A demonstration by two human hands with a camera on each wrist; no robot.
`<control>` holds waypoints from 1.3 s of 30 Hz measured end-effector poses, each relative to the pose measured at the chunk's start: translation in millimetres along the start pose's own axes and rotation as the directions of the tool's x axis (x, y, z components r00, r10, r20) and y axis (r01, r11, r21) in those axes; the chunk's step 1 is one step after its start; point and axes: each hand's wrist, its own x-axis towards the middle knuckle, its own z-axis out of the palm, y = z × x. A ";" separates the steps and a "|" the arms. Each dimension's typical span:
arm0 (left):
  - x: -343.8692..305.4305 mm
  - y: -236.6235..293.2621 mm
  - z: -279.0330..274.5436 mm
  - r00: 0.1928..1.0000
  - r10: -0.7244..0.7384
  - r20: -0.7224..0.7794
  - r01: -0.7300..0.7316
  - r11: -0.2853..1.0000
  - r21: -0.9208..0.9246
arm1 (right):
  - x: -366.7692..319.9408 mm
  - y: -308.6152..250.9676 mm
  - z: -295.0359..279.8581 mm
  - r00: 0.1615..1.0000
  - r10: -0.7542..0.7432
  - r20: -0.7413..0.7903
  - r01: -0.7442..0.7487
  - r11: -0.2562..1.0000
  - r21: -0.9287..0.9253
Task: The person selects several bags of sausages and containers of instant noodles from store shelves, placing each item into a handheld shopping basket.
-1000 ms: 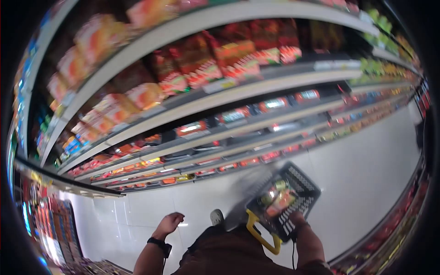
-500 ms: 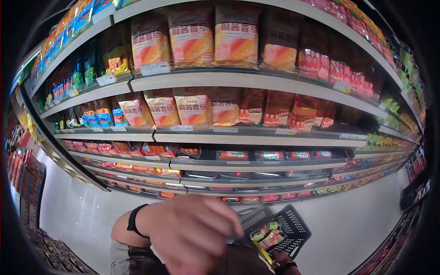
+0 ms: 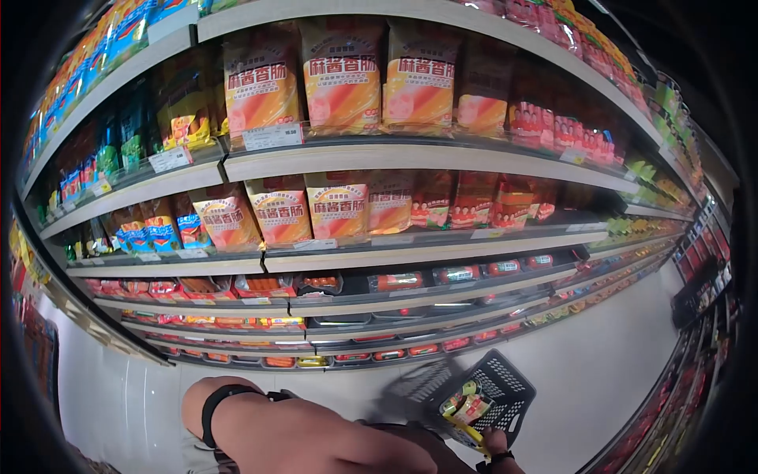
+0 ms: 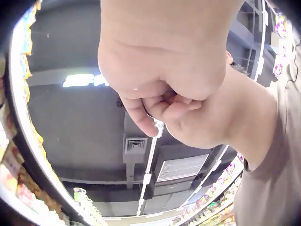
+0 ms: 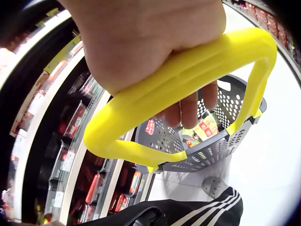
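My right hand grips the yellow handle of a grey perforated shopping basket, which hangs low at my right side. In the head view the basket shows at the bottom right, tilted. Inside it lie several food packages with red, yellow and green labels. My left hand is raised, fingers loosely curled with nothing between them. It overlaps bare skin beside a brownish top in the left wrist view. In the head view the left arm crosses the bottom close to the camera.
Ahead stands a long shelf unit stocked with sausage packets. Lower shelves hold trays and rolls of packed meat. More shelves line the far right. White tiled floor runs beside the basket.
The head view has steadied and turned more toward the shelves. My left hand has risen from low at the left, past the camera, toward my body. The right hand keeps holding the basket.
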 end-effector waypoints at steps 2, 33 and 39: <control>-0.1 3.8 0.7 0.998 0.055 0.035 -0.056 0.998 0.036 | -3.3 -1.1 4.3 0.997 0.011 -0.080 -0.011 1.000 0.004; -170.3 -178.4 -76.2 0.172 -0.537 -0.826 0.942 0.336 -0.022 | -48.4 -19.4 33.0 0.972 0.050 -0.230 -0.028 0.995 0.099; -165.7 -187.1 -87.3 0.156 -0.500 -0.852 0.958 0.287 0.007 | -62.1 -35.1 19.8 0.981 0.063 -0.185 -0.045 0.994 0.100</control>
